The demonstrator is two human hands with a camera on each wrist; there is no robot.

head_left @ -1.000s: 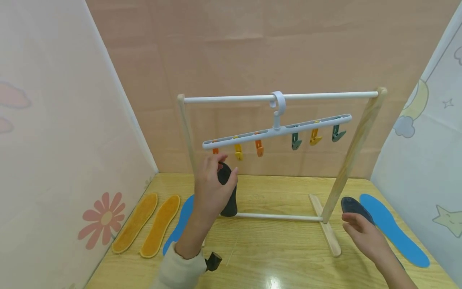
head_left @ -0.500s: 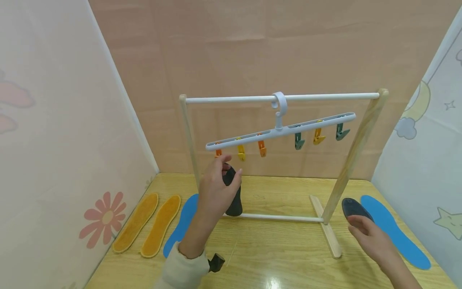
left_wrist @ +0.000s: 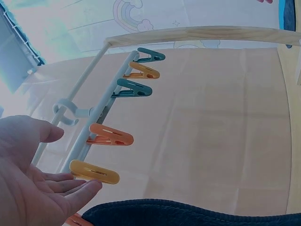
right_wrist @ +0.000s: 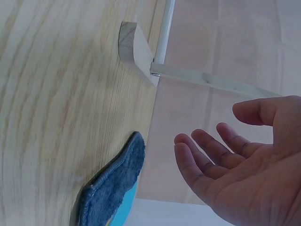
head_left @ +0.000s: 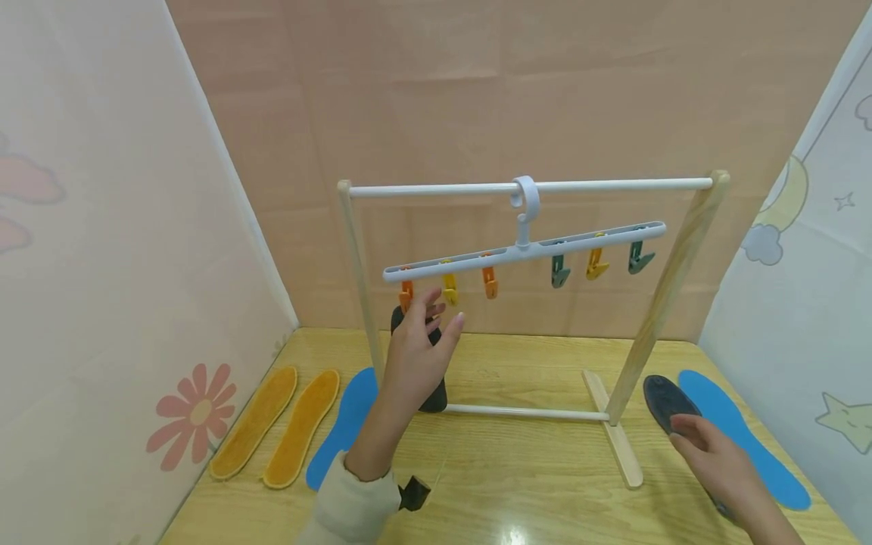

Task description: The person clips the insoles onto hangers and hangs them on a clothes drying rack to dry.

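A dark insole [head_left: 436, 395] hangs upright from the leftmost orange clip [head_left: 406, 294] of a white clip hanger [head_left: 521, 250]. My left hand [head_left: 443, 313] is just in front of it, fingers spread and holding nothing. In the left wrist view the open palm [left_wrist: 28, 188] faces the row of clips, with the dark insole's [left_wrist: 188, 214] edge below. A second dark insole [head_left: 663, 400] lies on the table at the right. My right hand [head_left: 688, 440] hovers over its near end with relaxed fingers; in the right wrist view that hand [right_wrist: 235, 160] is open and clear of the insole [right_wrist: 113, 188].
The hanger hooks on the white bar [head_left: 613, 183] of a wooden rack [head_left: 671, 288], whose foot [head_left: 616, 435] lies on the wooden table [head_left: 518, 484]. Two yellow insoles [head_left: 255, 420] and a blue insole [head_left: 347, 424] lie at left, another blue insole [head_left: 742, 443] at right. Patterned walls enclose the table.
My left hand has let go of the dark insole, which now hangs from the orange clip. The hanger has swung nearer level. My right hand has drifted slightly down and right.
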